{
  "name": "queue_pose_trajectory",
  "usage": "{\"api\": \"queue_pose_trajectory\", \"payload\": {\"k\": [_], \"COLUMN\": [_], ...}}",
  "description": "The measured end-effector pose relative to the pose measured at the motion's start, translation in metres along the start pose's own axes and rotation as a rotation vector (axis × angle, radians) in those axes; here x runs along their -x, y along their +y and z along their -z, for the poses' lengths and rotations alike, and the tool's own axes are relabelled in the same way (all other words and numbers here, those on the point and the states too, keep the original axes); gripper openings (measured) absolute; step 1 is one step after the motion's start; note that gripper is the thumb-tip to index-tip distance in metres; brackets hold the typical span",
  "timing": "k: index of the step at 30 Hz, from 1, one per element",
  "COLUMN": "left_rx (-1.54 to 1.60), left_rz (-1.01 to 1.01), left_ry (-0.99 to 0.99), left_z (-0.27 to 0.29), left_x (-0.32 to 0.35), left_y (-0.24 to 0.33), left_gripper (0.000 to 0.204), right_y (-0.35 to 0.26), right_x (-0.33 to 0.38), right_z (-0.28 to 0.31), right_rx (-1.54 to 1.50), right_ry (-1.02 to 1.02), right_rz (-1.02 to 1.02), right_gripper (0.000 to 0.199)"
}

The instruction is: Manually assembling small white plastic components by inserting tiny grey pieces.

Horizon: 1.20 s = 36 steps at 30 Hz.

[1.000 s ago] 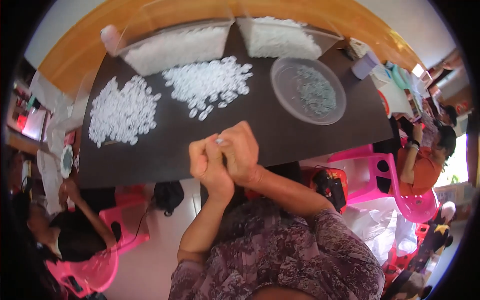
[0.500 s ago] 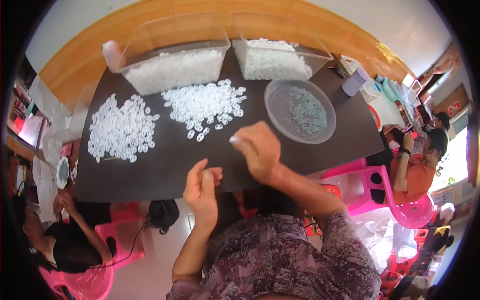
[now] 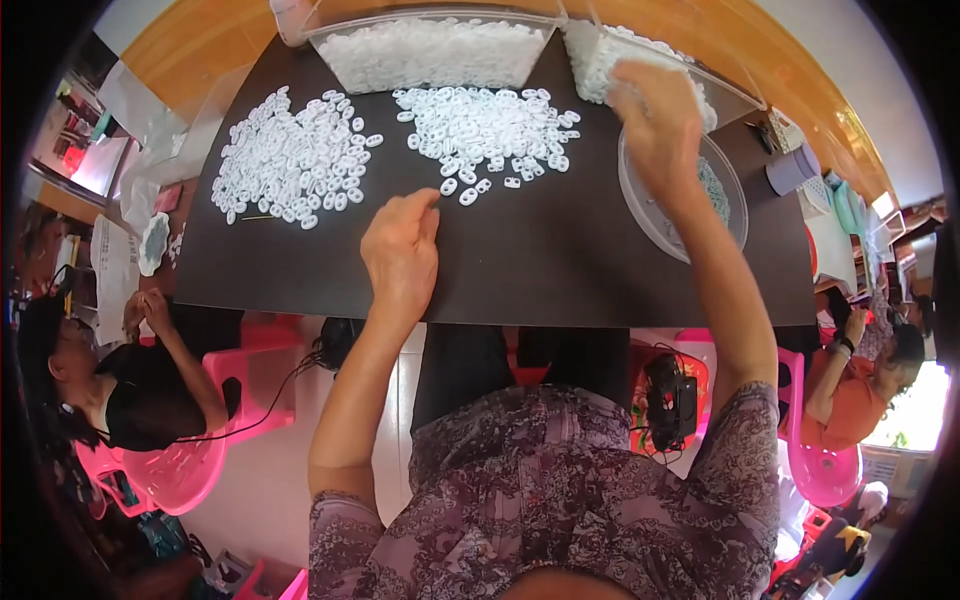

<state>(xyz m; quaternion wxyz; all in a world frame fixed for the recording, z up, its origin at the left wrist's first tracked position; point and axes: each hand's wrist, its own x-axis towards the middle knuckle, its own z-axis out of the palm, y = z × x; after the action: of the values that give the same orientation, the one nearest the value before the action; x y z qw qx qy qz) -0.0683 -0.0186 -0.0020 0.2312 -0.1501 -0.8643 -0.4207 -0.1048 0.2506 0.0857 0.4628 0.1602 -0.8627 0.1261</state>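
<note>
Small white plastic oval pieces with two holes each lie in a left pile (image 3: 290, 160) and a middle pile (image 3: 485, 125) on the dark table (image 3: 520, 260). My left hand (image 3: 402, 240) is at the near-left edge of the middle pile, beside a few stray pieces. Its fingers are curled together and the tips are partly hidden, so I cannot make out what is in them. My right hand (image 3: 660, 125), smeared by motion, is raised in front of the right clear bin (image 3: 740, 92) of white pieces. Its forearm crosses the round clear dish (image 3: 648, 225) holding small grey-green parts (image 3: 712, 190).
Another clear bin of white pieces (image 3: 430, 58) stands at the back. A lilac cup (image 3: 790, 170) is at the right. A thin yellowish stick (image 3: 262, 217) lies by the left pile. People sit on pink chairs (image 3: 250, 375) at both sides.
My right hand has moved right and away from me, from over the table to the right bin. My left hand has reached forward to the middle pile. The view has shifted.
</note>
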Motion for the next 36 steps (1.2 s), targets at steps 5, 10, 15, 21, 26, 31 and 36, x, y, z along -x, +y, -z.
{"api": "queue_pose_trajectory", "payload": {"k": [5, 10, 15, 21, 26, 31, 36], "left_rx": [-0.143, -0.236, -0.441, -0.549, -0.495, -0.589, -0.538], "left_rz": [-0.196, -0.307, -0.467, -0.485, -0.519, -0.702, -0.744], "left_ry": [0.004, -0.043, -0.138, -0.254, -0.298, -0.267, -0.269], "left_z": [-0.013, -0.032, -0.053, -0.056, -0.052, -0.052, -0.045], "left_x": [-0.014, -0.02, -0.032, -0.035, -0.035, -0.015, -0.003], "left_y": [0.011, 0.021, 0.016, 0.022, 0.024, 0.028, 0.047], "left_gripper": [0.014, 0.016, 0.008, 0.009, 0.011, 0.01, 0.01], "right_y": [-0.02, -0.023, -0.036, -0.026, 0.01, 0.044, 0.058], "right_x": [0.05, 0.063, 0.058, 0.063, 0.079, 0.112, 0.125], "right_z": [0.01, 0.023, 0.034, 0.055, 0.082, 0.087, 0.062], "right_rx": [-0.22, -0.297, -0.349, -0.339, -0.284, -0.326, 0.102], "right_ry": [-0.177, -0.224, -0.212, -0.138, -0.182, -0.222, -0.421], "right_rz": [-0.133, -0.185, -0.169, -0.16, -0.483, -0.704, -0.229], "right_gripper": [0.013, 0.013, 0.013, 0.013, 0.011, 0.012, 0.013]}}
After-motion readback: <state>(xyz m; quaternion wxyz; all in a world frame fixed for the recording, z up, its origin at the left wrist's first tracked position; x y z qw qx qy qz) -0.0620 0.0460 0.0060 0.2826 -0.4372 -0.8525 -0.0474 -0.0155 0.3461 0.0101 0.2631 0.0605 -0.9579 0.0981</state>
